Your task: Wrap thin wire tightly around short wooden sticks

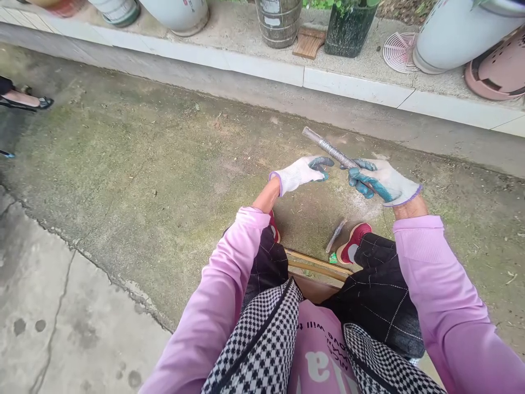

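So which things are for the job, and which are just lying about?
Job, it seems:
wire-wrapped rod in the right grip
maybe the similar piece on the ground

Just about, probably:
pink round grid
wooden piece
dark green pot

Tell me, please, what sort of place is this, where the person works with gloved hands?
Probably an outdoor yard, perhaps beside a home. The signs are the cracked concrete ground, the raised ledge edged with pale tiles, and the pots standing on it, including a dark green pot.
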`<state>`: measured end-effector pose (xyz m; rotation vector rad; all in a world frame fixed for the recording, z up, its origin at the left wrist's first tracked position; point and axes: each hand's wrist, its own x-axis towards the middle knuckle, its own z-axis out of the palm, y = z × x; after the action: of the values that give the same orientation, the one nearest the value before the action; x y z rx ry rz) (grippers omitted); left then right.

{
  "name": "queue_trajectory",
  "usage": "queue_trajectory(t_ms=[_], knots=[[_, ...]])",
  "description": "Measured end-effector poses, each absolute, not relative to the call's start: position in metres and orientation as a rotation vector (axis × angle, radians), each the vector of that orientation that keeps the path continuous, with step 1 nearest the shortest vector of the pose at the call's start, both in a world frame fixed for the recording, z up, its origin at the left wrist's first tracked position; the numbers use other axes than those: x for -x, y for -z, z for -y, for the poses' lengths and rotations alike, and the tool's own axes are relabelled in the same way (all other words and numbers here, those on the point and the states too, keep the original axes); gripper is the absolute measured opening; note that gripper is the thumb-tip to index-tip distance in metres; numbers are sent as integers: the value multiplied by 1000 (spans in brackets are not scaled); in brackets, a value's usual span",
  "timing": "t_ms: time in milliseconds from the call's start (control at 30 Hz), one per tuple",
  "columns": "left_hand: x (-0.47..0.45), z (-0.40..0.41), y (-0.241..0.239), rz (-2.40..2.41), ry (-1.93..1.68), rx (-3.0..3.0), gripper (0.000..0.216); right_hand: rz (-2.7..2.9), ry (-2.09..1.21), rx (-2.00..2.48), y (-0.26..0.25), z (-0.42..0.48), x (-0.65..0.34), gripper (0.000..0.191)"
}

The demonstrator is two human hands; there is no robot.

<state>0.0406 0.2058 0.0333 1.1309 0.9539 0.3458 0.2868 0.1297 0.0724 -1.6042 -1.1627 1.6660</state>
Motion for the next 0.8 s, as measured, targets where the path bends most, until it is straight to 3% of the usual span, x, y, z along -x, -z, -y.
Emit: queue_trajectory(t_ms=[133, 233, 367, 533, 800], knots=[[-46, -212, -38, -949, -556, -864, 20, 1194, -1723, 1566, -78, -127, -286, 54], [-53, -212, -39, -983, -606, -745, 20, 1310, -1686, 1606, -78, -127, -284, 49], [-61, -210, -37, -1042, -608, -681, 15, 1647, -1336, 1861, -73, -131, -277, 37], [-66, -208, -34, -1041, -644, -657, 7, 1867, -898, 1976, -69, -138, -271, 45], [-69, -205, -25, -1073, -611, -740, 22, 2022, -836, 2064, -61, -140, -269, 43]])
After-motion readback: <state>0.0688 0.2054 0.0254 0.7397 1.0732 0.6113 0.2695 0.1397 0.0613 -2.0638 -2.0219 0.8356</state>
